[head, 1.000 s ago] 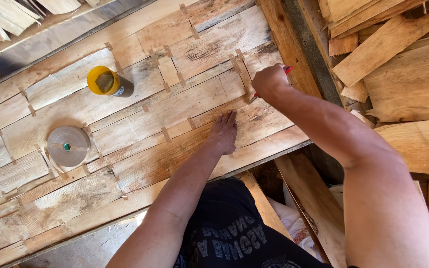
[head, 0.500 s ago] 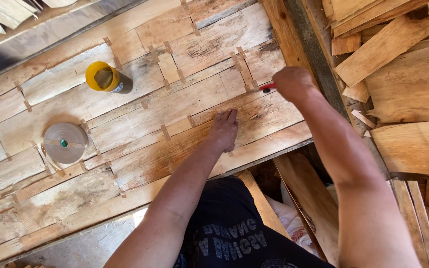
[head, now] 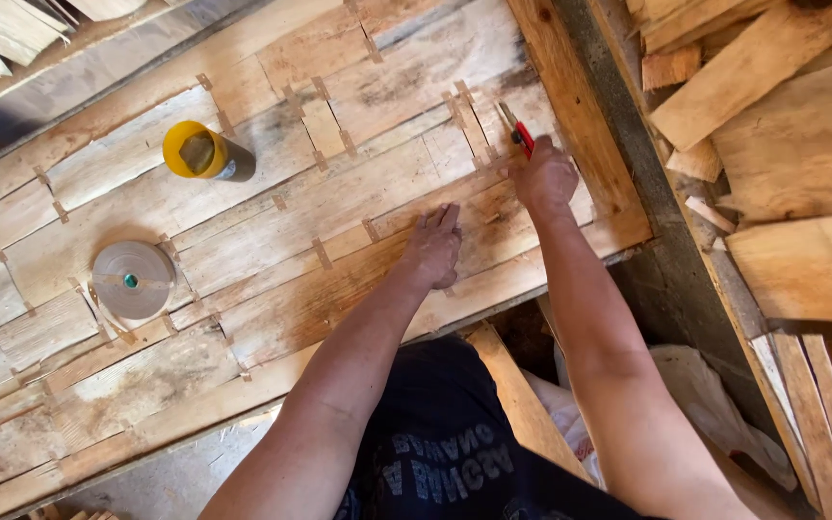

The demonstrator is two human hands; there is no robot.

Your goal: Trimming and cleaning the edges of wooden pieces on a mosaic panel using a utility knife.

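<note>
- Two bits of kit sat far left on the bench (head: 69, 443): a tape roll (head: 133, 279) and, further back, a yellow-capped can (head: 199, 154) lying on its side.
- Middle: the left hand (head: 435, 246) lay flat on the taped-up veneer sheet (head: 339, 207), grip spread, pinning it down.
- Just right of it, the right hand (head: 543, 178) had its grip closed round a red-handled cutter (head: 517, 130), tip on the veneer near the sheet's right edge. Looked like a trimming cut at a seam, I'd say.
- Far right: a scrap wood pile (head: 782, 116), well apart.
- Versus half a second back, the left hand hadn't budged, while the cutter now stuck out beyond the fist, pointing away from the body.
</note>
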